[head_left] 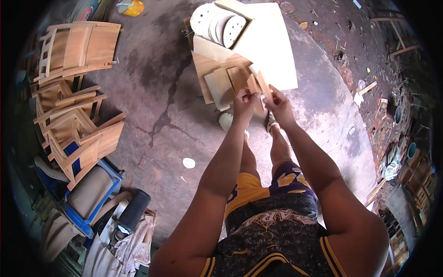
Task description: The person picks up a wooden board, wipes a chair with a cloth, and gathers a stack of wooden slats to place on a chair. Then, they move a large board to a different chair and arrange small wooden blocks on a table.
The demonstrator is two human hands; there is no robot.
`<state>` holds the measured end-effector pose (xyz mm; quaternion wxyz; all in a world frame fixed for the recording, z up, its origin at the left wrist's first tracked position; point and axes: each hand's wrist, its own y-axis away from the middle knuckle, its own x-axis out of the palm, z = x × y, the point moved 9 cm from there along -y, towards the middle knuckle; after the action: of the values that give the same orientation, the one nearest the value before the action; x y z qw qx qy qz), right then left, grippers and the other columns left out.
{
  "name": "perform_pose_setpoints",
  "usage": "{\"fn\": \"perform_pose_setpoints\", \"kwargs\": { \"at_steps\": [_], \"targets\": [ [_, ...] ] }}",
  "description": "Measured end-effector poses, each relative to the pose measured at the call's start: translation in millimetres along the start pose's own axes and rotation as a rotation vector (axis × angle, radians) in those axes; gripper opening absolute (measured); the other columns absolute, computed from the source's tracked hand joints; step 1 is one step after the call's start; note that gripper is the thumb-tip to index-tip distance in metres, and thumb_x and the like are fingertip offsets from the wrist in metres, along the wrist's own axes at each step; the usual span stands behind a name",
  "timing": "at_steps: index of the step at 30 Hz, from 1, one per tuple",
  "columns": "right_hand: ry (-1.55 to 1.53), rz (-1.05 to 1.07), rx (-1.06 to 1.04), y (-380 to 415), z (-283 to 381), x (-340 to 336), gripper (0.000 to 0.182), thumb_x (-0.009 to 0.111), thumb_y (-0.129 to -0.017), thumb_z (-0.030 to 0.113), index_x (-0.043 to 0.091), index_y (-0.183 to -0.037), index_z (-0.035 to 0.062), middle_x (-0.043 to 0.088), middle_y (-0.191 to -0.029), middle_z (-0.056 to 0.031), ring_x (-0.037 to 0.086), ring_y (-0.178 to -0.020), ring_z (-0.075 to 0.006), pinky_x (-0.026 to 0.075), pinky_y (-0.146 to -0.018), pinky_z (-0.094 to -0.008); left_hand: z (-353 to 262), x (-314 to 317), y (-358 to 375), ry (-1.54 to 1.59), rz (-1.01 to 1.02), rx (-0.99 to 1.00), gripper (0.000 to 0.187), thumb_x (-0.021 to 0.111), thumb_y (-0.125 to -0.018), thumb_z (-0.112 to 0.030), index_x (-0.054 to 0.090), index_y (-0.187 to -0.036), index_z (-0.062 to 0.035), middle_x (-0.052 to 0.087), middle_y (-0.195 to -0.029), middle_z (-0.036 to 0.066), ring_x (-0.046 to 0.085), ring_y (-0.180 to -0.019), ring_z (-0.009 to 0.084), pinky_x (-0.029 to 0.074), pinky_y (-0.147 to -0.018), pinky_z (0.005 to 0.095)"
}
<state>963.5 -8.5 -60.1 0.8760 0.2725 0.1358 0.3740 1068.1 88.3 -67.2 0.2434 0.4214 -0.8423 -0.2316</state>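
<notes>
My left hand (244, 104) has its fingers bent and pressed together at the near edge of some small wooden pieces; what lies between them is too small to name. My right hand (279, 107) is beside it, with its fingers closed on a narrow wooden strip (264, 85). A short wooden piece (252, 84) stands between the hands. Just beyond are flat wooden blocks (219, 87) on a brown board (205, 69). Behind them, an open box (212, 48) holds several white perforated discs (233, 31).
Wooden frames (78, 48) are stacked at the left, above a blue-framed chair (94, 191) and a dark cylinder (134, 211). A white disc (188, 163) lies on the concrete floor. A large pale sheet (277, 46) is beside the box. A yellow bucket (134, 8) stands at the top left.
</notes>
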Motion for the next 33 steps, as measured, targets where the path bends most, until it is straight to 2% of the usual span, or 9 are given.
{"fn": "perform_pose_setpoints", "kwargs": {
  "at_steps": [1,5,9,11,14,19,22,25,33],
  "targets": [
    [0.349,-0.089,-0.069,-10.0,4.4,-21.4,0.057,0.067,-0.082,0.011,0.041,-0.133,0.0031,0.062,-0.105,-0.0122,0.06,-0.087,-0.016,0.049,-0.073,-0.0276,4.7,-0.7,-1.7,0.012,-0.048,-0.012,0.019,0.065,-0.082,-0.013,0.054,-0.092,-0.0023,0.055,-0.078,0.0,0.049,-0.069,0.0056,0.04,-0.06,0.0204],
    [0.774,-0.42,-0.302,-45.3,25.7,-67.0,0.054,0.067,-0.076,0.017,0.047,-0.126,0.01,0.058,-0.104,-0.0173,0.06,-0.09,-0.0321,0.049,-0.08,-0.0376,34.8,-7.5,-10.2,0.0,-0.114,-0.1,0.02,0.062,-0.084,-0.02,0.053,-0.095,-0.0066,0.057,-0.085,-0.002,0.051,-0.073,0.006,0.04,-0.063,0.023],
    [1.085,-0.485,-0.351,-59.7,41.3,-55.9,0.054,0.063,-0.079,0.03,0.046,-0.126,0.0098,0.048,-0.12,-0.0164,0.047,-0.111,-0.0317,0.039,-0.093,-0.0394,43.5,-11.4,-5.4,0.048,-0.155,-0.146,0.031,0.066,-0.082,-0.02,0.047,-0.102,-0.0073,0.054,-0.102,0.002,0.05,-0.097,0.0129,0.042,-0.084,0.0432],
    [0.994,-0.321,-0.457,-55.3,44.1,-37.3,0.054,0.064,-0.078,0.034,0.046,-0.121,0.0055,0.046,-0.119,-0.016,0.044,-0.111,-0.0324,0.038,-0.094,-0.0399,37.8,-11.3,-0.1,0.05,-0.153,-0.138,0.036,0.068,-0.081,-0.02,0.044,-0.105,-0.0072,0.052,-0.107,0.003,0.049,-0.1,0.0152,0.039,-0.09,0.0469],
    [1.005,-0.086,-0.268,-58.2,22.9,-3.2,0.055,0.068,-0.076,0.024,0.044,-0.122,0.0052,0.048,-0.119,-0.0146,0.048,-0.109,-0.0324,0.044,-0.091,-0.0394,29.8,-14.7,9.9,0.094,-0.182,-0.128,0.029,0.068,-0.081,-0.019,0.047,-0.098,-0.0084,0.053,-0.105,0.002,0.049,-0.1,0.0154,0.039,-0.091,0.0481],
    [0.807,-0.148,-0.261,-54.5,14.8,-3.9,0.05,0.068,-0.078,0.02,0.047,-0.12,0.0021,0.056,-0.108,-0.0138,0.055,-0.1,-0.0248,0.047,-0.085,-0.0349,25.6,-24.3,12.5,0.149,-0.078,-0.139,0.021,0.067,-0.083,-0.02,0.055,-0.096,-0.0081,0.056,-0.098,0.002,0.053,-0.097,0.0168,0.041,-0.089,0.0419],
    [-0.079,0.433,0.044,-14.8,17.9,26.6,0.033,0.056,-0.087,0.007,0.052,-0.118,-0.0032,0.06,-0.106,-0.0048,0.055,-0.096,-0.0107,0.043,-0.087,-0.0265,18.7,-25.7,14.3,0.244,-0.016,-0.126,0.029,0.066,-0.083,-0.016,0.055,-0.107,-0.0057,0.058,-0.104,0.001,0.053,-0.097,0.0122,0.043,-0.086,0.0348],
    [-0.072,0.402,0.034,11.9,36.8,27.9,0.035,0.059,-0.086,0.008,0.053,-0.118,-0.0031,0.062,-0.102,-0.0058,0.056,-0.089,-0.0094,0.045,-0.079,-0.0239,3.3,-10.1,19.6,0.329,0.084,-0.111,0.03,0.065,-0.083,-0.016,0.054,-0.108,-0.0046,0.058,-0.103,0.002,0.054,-0.097,0.0119,0.044,-0.086,0.0336],
    [-0.027,0.476,0.078,25.2,47.0,36.2,0.043,0.056,-0.088,0.005,0.046,-0.128,-0.0027,0.056,-0.119,-0.0095,0.053,-0.108,-0.0151,0.04,-0.095,-0.0286,-15.8,-9.5,30.6,0.172,0.144,-0.159,0.033,0.063,-0.083,-0.013,0.052,-0.113,-0.0037,0.057,-0.107,0.003,0.054,-0.098,0.0135,0.044,-0.088,0.0334]
  ]
}}
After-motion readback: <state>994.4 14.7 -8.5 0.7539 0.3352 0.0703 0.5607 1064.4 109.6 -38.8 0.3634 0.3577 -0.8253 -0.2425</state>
